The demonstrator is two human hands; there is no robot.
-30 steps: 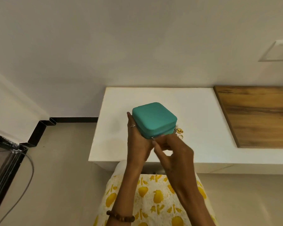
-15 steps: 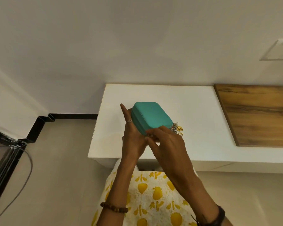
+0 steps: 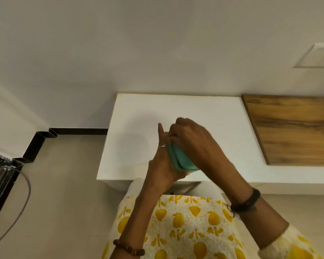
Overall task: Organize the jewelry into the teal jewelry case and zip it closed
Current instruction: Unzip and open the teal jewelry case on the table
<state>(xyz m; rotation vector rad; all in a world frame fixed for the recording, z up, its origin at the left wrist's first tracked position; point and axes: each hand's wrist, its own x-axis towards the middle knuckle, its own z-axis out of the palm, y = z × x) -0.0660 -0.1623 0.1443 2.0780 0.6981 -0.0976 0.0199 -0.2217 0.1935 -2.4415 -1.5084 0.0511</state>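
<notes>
Since a moment ago the right hand (image 3: pixel 190 139) has slid from the teal jewelry case's (image 3: pixel 181 159) near corner across its top, fingers curled over the far edge. Left hand (image 3: pixel 163 165) grasps the case's left side, above the white table (image 3: pixel 204 109).

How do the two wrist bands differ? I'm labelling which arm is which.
The bead bracelet on the left wrist is a string of round brown beads, low in the picture. The black band on the right wrist is dark and continuous, higher up. Both arms end in hands on the teal jewelry case.
</notes>
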